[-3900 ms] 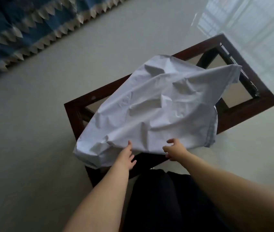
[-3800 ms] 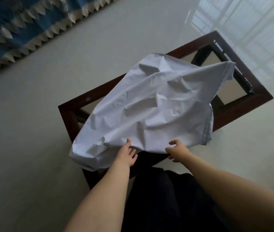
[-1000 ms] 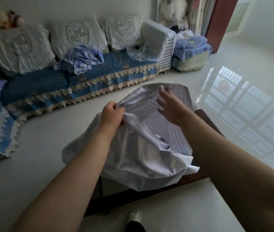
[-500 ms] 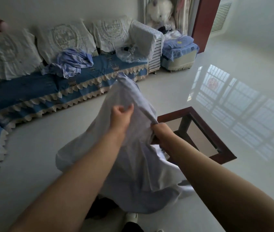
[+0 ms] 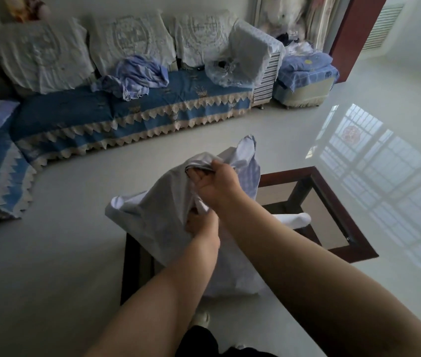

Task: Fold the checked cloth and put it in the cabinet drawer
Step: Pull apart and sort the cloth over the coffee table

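Note:
The pale checked cloth (image 5: 163, 217) is bunched and lifted over the dark wooden glass-topped table (image 5: 338, 220). My right hand (image 5: 217, 186) grips its upper edge, fingers closed around a fold. My left hand (image 5: 199, 224) sits just below and partly behind the right forearm, clutching the cloth lower down. The cloth's lower part hangs over the table's near side. No cabinet or drawer is in view.
A blue sofa (image 5: 106, 112) with lace-covered cushions runs along the far wall, with a crumpled blue garment (image 5: 137, 76) on it. A covered fan (image 5: 261, 65) and a padded stool (image 5: 304, 78) stand at the back right. Glossy floor surrounds the table.
Earlier the cloth lay spread on the table with both hands at its near edge. Since then I have lifted and gathered it; my right hand has risen above the left, bunching it tighter.

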A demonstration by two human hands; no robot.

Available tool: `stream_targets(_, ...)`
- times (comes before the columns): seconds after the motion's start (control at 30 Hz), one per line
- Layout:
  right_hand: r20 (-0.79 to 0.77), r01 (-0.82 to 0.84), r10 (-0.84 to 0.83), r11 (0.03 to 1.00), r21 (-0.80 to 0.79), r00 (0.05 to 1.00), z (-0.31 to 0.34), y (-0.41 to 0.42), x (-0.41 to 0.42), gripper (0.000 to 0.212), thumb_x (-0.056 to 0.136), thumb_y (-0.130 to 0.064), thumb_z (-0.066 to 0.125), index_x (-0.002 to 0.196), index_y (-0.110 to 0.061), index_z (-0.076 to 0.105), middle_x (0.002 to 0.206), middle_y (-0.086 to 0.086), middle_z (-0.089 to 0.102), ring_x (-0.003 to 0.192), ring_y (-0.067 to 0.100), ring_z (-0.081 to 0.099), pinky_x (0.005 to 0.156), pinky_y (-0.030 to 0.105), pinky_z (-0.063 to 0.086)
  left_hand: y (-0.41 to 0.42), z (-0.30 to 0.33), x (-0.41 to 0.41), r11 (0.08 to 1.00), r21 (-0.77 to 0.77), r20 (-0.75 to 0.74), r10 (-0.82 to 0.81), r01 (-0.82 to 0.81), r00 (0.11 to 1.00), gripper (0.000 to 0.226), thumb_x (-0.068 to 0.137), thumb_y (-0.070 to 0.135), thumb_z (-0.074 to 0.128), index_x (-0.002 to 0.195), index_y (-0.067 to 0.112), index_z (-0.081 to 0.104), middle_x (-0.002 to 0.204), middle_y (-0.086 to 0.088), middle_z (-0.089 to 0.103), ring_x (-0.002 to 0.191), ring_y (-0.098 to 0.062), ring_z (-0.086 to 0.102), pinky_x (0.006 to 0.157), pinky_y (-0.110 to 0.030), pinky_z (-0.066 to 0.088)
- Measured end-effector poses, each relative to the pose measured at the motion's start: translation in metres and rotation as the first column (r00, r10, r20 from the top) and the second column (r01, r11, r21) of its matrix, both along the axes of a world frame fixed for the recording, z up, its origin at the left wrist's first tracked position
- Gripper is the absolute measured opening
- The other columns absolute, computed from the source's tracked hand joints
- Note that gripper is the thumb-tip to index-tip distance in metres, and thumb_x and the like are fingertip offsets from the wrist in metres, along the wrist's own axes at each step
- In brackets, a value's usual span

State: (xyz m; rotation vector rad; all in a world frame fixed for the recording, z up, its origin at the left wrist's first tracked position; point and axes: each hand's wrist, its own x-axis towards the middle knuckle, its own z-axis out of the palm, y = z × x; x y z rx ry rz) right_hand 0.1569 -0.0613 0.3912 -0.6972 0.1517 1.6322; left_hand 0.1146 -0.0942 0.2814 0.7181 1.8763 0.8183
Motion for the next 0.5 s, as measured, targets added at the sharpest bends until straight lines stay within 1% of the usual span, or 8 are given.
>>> stream_targets(0.03,0.024,0.027,-0.027,1.0,-0.012,0.999,-0.001,0.005,0.008,0.021,0.102,-0.012,0.036,0.101,0.002,0.052,0.095,0.021,0.057,0.11,0.033,0.057,0.104,0.045,0.04,0.004,0.001,-0.01,1.0,-0.006,-0.034,0.0,-0.001,0.999,0.04,0.095,0.028,0.052,0.123,0.0,0.058,0.125,-0.021,0.06,0.116,-0.037,0.056,0.094,-0.037,0.044)
stream_targets(0.1,0.137,0.074,-0.065,0.996,-0.056,0.988,-0.006,0.012,0.035,0.024,0.101,-0.013,0.038,0.116,0.001,0.05,0.092,0.02,0.056,0.092,0.031,0.059,0.092,0.045,0.045,0.012,-0.002,-0.04,0.997,0.004,-0.083,-0.078,0.079,0.993,0.032,0.095,0.013,0.05,0.121,-0.004,0.058,0.12,-0.024,0.061,0.116,-0.037,0.056,0.092,-0.036,0.044)
stream_targets(0.17,0.306,0.043,-0.007,0.993,-0.111,0.952,-0.017,0.01,0.062,0.037,0.101,-0.012,0.038,0.136,-0.002,0.041,0.113,0.022,0.057,0.087,0.03,0.058,0.085,0.042,0.049,0.019,0.006,-0.079,0.97,0.115,-0.047,-0.21,0.214,0.977,0.022,0.092,0.002,0.051,0.109,0.002,0.064,0.105,-0.02,0.064,0.106,-0.038,0.061,0.078,-0.034,0.05)
stream_targets(0.23,0.483,0.014,0.082,0.982,-0.191,0.872,-0.027,0.0,0.08,0.041,0.098,-0.008,0.044,0.139,-0.003,0.04,0.125,0.018,0.057,0.094,0.029,0.06,0.073,0.035,0.056,0.035,0.028,-0.118,0.89,0.191,-0.096,-0.403,0.414,0.91,0.01,0.09,0.003,0.058,0.093,0.009,0.065,0.093,-0.018,0.066,0.082,-0.03,0.064,0.06,-0.027,0.054)
stream_targets(0.3,0.537,0.078,0.067,0.967,-0.242,0.841,-0.038,-0.008,0.089,0.038,0.091,0.001,0.055,0.128,0.001,0.044,0.098,0.021,0.062,0.073,0.03,0.065,0.043,0.031,0.056,0.063,0.067,-0.146,0.703,0.081,-0.303,-0.658,0.707,0.689,0.005,0.087,0.01,0.065,0.084,0.014,0.066,0.079,-0.008,0.065,0.065,-0.016,0.057,0.048,-0.022,0.05)
stream_targets(0.37,0.549,0.086,0.087,0.956,-0.282,0.831,-0.045,-0.011,0.086,0.029,0.089,0.003,0.057,0.116,0.002,0.048,0.076,0.02,0.06,0.052,0.028,0.065,0.036,0.031,0.053,0.095,0.104,-0.163,0.565,-0.115,-0.568,-0.712,0.817,0.413,0.004,0.085,0.017,0.068,0.086,0.019,0.07,0.078,-0.002,0.067,0.069,-0.015,0.059,0.057,-0.026,0.048)
stream_targets(0.43,0.501,0.037,0.117,0.957,-0.286,0.858,-0.043,-0.01,0.07,0.008,0.092,-0.001,0.054,0.097,0.005,0.052,0.054,0.018,0.063,0.041,0.025,0.064,0.035,0.03,0.052,0.126,0.123,-0.171,0.627,-0.191,-0.836,-0.508,0.755,0.21,0.015,0.083,0.018,0.066,0.096,0.026,0.07,0.099,-0.004,0.067,0.088,-0.022,0.061,0.074,-0.034,0.05)
stream_targets(0.5,0.365,0.021,0.068,0.972,-0.234,0.928,-0.038,-0.002,0.055,0.017,0.096,-0.005,0.048,0.081,0.003,0.051,0.042,0.014,0.061,0.035,0.022,0.062,0.036,0.029,0.053,0.138,0.122,-0.171,0.722,-0.183,-0.962,-0.273,0.668,0.031,0.032,0.085,0.01,0.058,0.114,0.023,0.062,0.121,-0.012,0.053,0.111,-0.033,0.051,0.088,-0.041,0.044)
